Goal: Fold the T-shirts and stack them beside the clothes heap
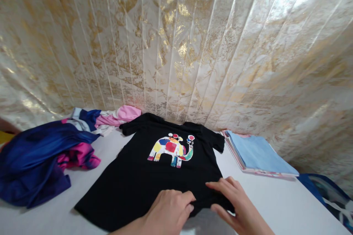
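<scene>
A black T-shirt point(193, 174) lies spread out with its neck toward the curtain and its hem near me. A patchwork elephant print point(171, 148) in many colours decorates its front. My left hand point(171, 209) is at the hem, its fingers curled and its thumb close to the index finger, with a bit of black cloth in the pinch. Over the lower right corner of the shirt is my right hand point(234, 200), open, fingers stretched out and thumb apart. The cloth between both hands is slightly bunched.
On the left a crumpled heap of dark blue and pink clothing point(44, 158) lies on the white surface point(278, 198). Pink clothing point(124, 115) sits behind it. Folded clothes, light blue on top point(256, 152), are stacked at right. Behind hangs a gold-patterned curtain point(171, 44).
</scene>
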Tool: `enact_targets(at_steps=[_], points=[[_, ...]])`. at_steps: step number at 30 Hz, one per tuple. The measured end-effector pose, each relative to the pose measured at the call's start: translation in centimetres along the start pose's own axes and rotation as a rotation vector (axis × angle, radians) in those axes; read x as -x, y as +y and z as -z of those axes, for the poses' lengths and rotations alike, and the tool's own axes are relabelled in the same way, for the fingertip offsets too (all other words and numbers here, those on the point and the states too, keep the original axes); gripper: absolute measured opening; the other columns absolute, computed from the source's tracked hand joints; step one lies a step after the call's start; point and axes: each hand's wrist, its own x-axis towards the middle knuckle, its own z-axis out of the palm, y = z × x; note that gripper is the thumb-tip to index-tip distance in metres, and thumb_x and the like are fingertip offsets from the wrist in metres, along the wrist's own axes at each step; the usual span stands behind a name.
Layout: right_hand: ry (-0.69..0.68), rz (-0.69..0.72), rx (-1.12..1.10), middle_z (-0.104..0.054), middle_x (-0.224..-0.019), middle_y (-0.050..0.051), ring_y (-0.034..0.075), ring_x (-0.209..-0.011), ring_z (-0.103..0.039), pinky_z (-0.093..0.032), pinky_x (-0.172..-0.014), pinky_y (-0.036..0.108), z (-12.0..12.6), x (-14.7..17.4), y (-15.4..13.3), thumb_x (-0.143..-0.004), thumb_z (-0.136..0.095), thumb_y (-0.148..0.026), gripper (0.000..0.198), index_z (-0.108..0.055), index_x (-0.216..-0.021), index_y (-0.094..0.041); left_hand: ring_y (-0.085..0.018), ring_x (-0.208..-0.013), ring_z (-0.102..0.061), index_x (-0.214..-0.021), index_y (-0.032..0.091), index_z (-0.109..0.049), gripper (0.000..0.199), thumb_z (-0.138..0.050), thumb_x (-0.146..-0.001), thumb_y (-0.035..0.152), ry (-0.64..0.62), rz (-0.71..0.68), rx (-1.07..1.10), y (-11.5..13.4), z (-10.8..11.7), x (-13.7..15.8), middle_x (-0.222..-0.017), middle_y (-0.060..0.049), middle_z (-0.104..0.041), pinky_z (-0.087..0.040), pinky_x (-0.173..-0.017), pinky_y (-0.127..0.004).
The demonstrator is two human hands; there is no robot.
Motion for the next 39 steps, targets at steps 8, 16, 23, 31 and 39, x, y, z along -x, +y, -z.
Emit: enact_targets(at_steps=[8, 16, 23, 31, 39], points=[[-0.107, 0.081, 0.179, -0.066, -0.08, 0.002, 0.018, -0.073, -0.062, -0.047, -0.067, 0.029, -0.9, -3.6, -2.6, -0.092, -0.05, -0.02, 0.013, -0.061, -0.085, -0.023, -0.023, -0.085, -0.068, -0.098, 0.025, -0.064, 0.017, -0.05, -0.092, 0.032, 0.037, 0.085, 0.057, 0.1, 0.6, -1.0, -0.09, -0.002, -0.072, -0.049, -0.073, -0.028], [-0.061, -0.069, 0.046, -0.073, -0.084, 0.001, 0.018, -0.072, -0.071, -0.05, -0.06, 0.024, 1.1, -5.2, -0.7, -0.097, -0.038, -0.033, 0.024, -0.061, -0.101, -0.026, -0.025, -0.096, -0.067, -0.115, 0.025, -0.061, 0.038, -0.051, -0.082, 0.009, -0.01, 0.228, -0.01, -3.9, 2.6, 2.7, -0.101, -0.006, -0.071, -0.048, -0.081, -0.032], [-0.054, -0.12, -0.047, -0.069, -0.071, 0.0, 0.017, -0.063, -0.065, -0.048, -0.056, 0.025, 3.0, -7.0, 0.9, -0.095, -0.041, -0.042, 0.029, -0.064, -0.095, -0.024, -0.023, -0.093, -0.066, -0.099, 0.025, -0.064, 0.022, -0.046, -0.089, 0.021, 0.129, 0.321, -0.044, -9.0, 6.3, 6.4, -0.096, -0.002, -0.071, -0.046, -0.077, -0.028], [-0.146, -0.048, -0.046, -0.069, -0.073, 0.0, 0.019, -0.066, -0.064, -0.051, -0.058, 0.028, 5.2, -10.6, 3.5, -0.092, -0.046, -0.039, 0.023, -0.063, -0.081, -0.027, -0.018, -0.067, -0.065, -0.081, 0.02, -0.065, 0.026, -0.044, -0.093, 0.031, 0.248, 0.259, -0.216, -10.7, 10.7, 4.2, -0.07, 0.0, -0.066, -0.042, -0.061, -0.022], [0.633, 0.165, 0.288, -0.065, -0.085, 0.009, 0.027, -0.085, -0.058, -0.045, -0.079, 0.041, 7.1, -13.2, 0.8, -0.093, -0.043, -0.034, 0.024, -0.062, -0.08, -0.026, -0.02, -0.087, -0.063, -0.089, 0.018, -0.069, 0.034, -0.042, -0.097, 0.037, 0.294, 0.13, -0.337, -11.1, 17.2, -2.2, -0.085, -0.004, -0.07, -0.045, -0.084, -0.03]])
